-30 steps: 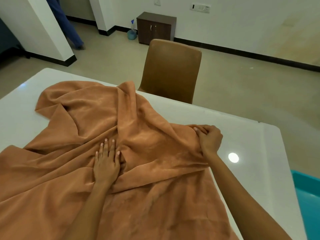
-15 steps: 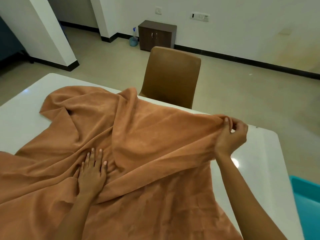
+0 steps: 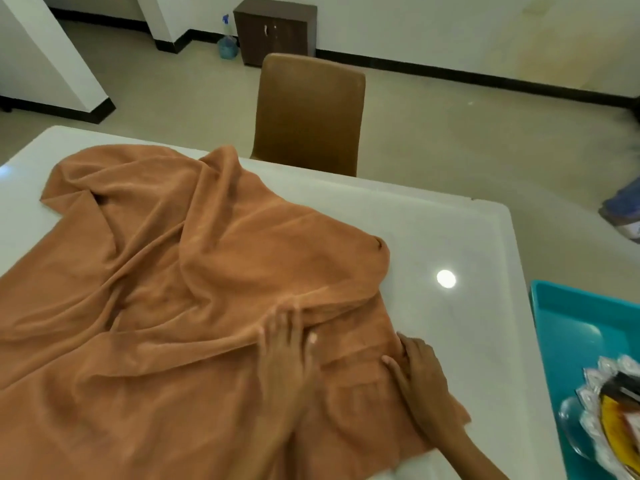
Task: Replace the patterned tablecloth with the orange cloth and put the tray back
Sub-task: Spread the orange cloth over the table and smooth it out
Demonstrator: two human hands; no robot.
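The orange cloth [image 3: 166,278] lies rumpled over the left and middle of the white table [image 3: 460,237], with a raised fold running to its right corner. My left hand [image 3: 284,344] lies flat on the cloth, its fingertips against that fold. My right hand [image 3: 419,372] rests on the cloth's right edge with the thumb spread; it is blurred. The teal tray [image 3: 571,323] sits off the table's right side and carries a glass dish [image 3: 602,410] with yellow and dark contents. No patterned tablecloth is in view.
A brown chair [image 3: 308,112] stands against the table's far side. Behind it by the wall are a dark small cabinet [image 3: 277,29] and a spray bottle [image 3: 227,43]. A person's shoe [image 3: 623,213] shows on the floor at the right edge.
My right hand let go of the lifted cloth corner and came down onto the near right edge. The corner dropped onto the table. My left hand slid right, and the view turned right to show the tray.
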